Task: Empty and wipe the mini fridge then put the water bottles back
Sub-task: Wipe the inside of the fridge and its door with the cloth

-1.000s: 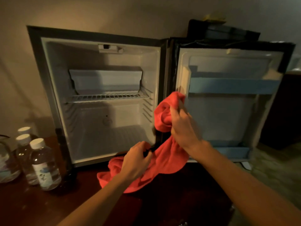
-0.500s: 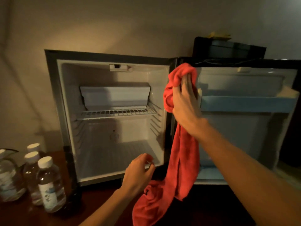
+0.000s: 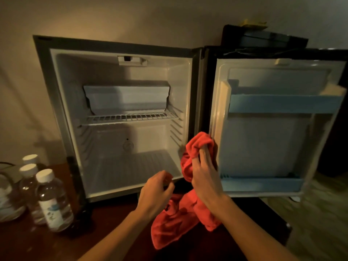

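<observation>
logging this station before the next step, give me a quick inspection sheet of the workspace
surface: dark wooden top, bare in the foreground.
job's things: mini fridge open and emptied, wire shelf in place; door swung wide, its shelves bare; water bottles standing in a group left of the fridge; red cloth bunched up and hanging in front of the fridge's lower right corner.
clutter: dark box behind the door with something yellow on top, too dim to identify.
hands: right hand gripping the cloth; left hand loosely curled beside it, holding nothing.
cables: possibly one at the far left edge, too dim to be sure.
surroundings: plain wall behind, low lighting.
</observation>
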`<state>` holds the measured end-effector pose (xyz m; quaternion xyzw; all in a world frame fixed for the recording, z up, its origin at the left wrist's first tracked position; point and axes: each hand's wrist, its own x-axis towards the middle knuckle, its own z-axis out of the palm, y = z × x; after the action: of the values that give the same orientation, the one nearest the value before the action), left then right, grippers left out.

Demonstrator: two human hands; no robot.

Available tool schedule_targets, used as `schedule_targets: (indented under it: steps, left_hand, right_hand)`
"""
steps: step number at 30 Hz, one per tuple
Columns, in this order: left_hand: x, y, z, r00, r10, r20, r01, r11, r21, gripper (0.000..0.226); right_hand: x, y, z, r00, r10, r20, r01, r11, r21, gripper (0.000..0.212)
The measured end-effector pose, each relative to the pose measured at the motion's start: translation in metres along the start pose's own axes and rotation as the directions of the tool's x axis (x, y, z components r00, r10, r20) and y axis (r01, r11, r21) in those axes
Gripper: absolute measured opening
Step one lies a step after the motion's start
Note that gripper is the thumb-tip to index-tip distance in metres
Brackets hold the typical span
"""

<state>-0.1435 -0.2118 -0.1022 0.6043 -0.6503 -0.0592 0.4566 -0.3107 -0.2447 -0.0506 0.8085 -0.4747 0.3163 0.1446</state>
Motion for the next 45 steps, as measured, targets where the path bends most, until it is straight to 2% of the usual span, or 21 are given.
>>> schedule_targets:
  steps: [3, 7, 11, 15, 21, 25, 27, 30, 35, 37, 40, 45]
  left_hand:
    - [-0.005, -0.002, 0.000, 1.000, -0.004, 0.000, 0.004, 0.999, 0.033, 0.025]
    - [-0.014, -0.004, 0.001, 1.000, -0.019, 0.021, 0.018, 0.999, 0.048, 0.023]
    - [-0.018, -0.005, 0.001, 0.999, -0.038, 0.035, 0.036, 0.998, 0.059, 0.022]
    - [-0.022, -0.004, 0.003, 0.997, -0.054, 0.047, 0.051, 0.997, 0.055, 0.022]
    - [-0.029, 0.008, 0.010, 0.996, -0.046, 0.072, 0.044, 0.998, 0.039, 0.020]
    - [-0.032, 0.010, 0.013, 0.996, -0.039, 0.081, 0.036, 0.999, 0.038, 0.024]
    - [-0.033, 0.010, 0.014, 0.996, -0.037, 0.084, 0.033, 0.998, 0.045, 0.022]
    - [-0.033, 0.010, 0.013, 0.995, -0.038, 0.089, 0.034, 0.998, 0.056, 0.018]
    - [-0.030, 0.006, 0.013, 0.994, -0.063, 0.090, 0.058, 0.996, 0.061, 0.016]
    - [-0.029, 0.008, 0.015, 0.994, -0.055, 0.098, 0.049, 0.997, 0.063, 0.016]
    - [-0.029, 0.011, 0.017, 0.994, -0.045, 0.096, 0.039, 0.997, 0.060, 0.024]
    - [-0.032, 0.009, 0.018, 0.992, -0.048, 0.120, 0.040, 0.997, 0.070, 0.022]
  right_hand:
    - [-0.024, 0.000, 0.018, 0.995, 0.018, 0.101, -0.017, 1.000, -0.012, 0.088]
    - [-0.053, 0.000, 0.040, 0.996, 0.036, 0.087, -0.043, 0.995, 0.086, 0.079]
    - [-0.064, -0.002, 0.050, 0.974, 0.093, 0.207, -0.117, 0.987, 0.109, 0.090]
    - [-0.076, -0.007, 0.045, 0.948, 0.191, 0.253, -0.224, 0.968, 0.110, 0.063]
    - [-0.075, -0.012, 0.016, 0.865, 0.272, 0.421, -0.299, 0.954, -0.002, 0.040]
    - [-0.073, -0.008, 0.009, 0.818, 0.329, 0.473, -0.378, 0.926, 0.009, 0.028]
    - [-0.075, -0.009, 0.006, 0.810, 0.342, 0.477, -0.396, 0.918, 0.014, 0.029]
    - [-0.084, -0.009, 0.008, 0.848, 0.312, 0.428, -0.369, 0.928, 0.056, 0.033]
    - [-0.096, -0.005, 0.033, 0.963, 0.158, 0.218, -0.190, 0.972, 0.138, 0.082]
    - [-0.086, -0.001, 0.038, 0.949, 0.142, 0.280, -0.197, 0.964, 0.178, 0.087]
    - [-0.082, -0.004, 0.037, 0.900, 0.183, 0.396, -0.258, 0.955, 0.146, 0.085]
    - [-0.090, -0.002, 0.035, 0.863, 0.254, 0.436, -0.323, 0.942, 0.092, 0.060]
